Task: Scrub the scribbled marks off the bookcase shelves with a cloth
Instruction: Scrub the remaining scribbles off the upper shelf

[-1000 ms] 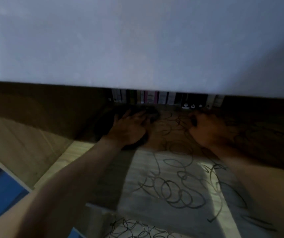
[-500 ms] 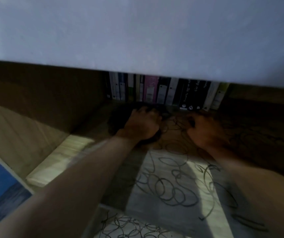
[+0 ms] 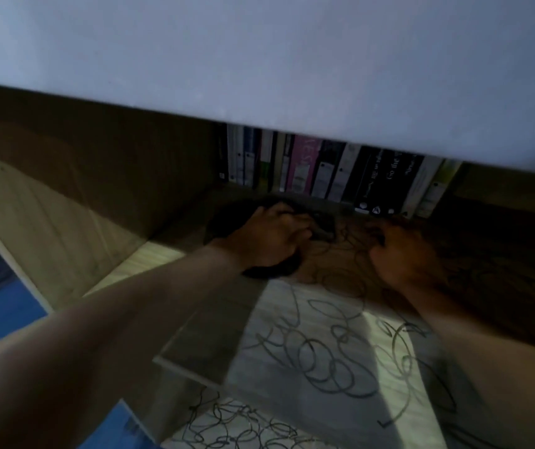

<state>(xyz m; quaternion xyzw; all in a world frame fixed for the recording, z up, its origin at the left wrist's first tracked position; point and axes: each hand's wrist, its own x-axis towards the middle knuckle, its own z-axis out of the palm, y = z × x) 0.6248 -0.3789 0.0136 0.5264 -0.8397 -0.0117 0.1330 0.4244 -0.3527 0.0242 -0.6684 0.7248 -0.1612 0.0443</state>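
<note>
The left hand (image 3: 272,236) grips a dark cloth (image 3: 321,223) deep on the scribbled shelf (image 3: 308,345), close beneath the upper board's edge (image 3: 292,123); the books (image 3: 334,171) wall off the back. The right hand (image 3: 402,251) rests beside it, fingers curled; what it holds, I cannot tell.

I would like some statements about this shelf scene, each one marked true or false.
1. The left hand grips a dark cloth. True.
2. The black scribbled marks are all wiped off the pale wooden shelf. False: many loops remain.
3. A row of upright books stands at the back. True.
4. The right hand holds a spray bottle. False: it rests on the shelf and holds nothing.
</note>
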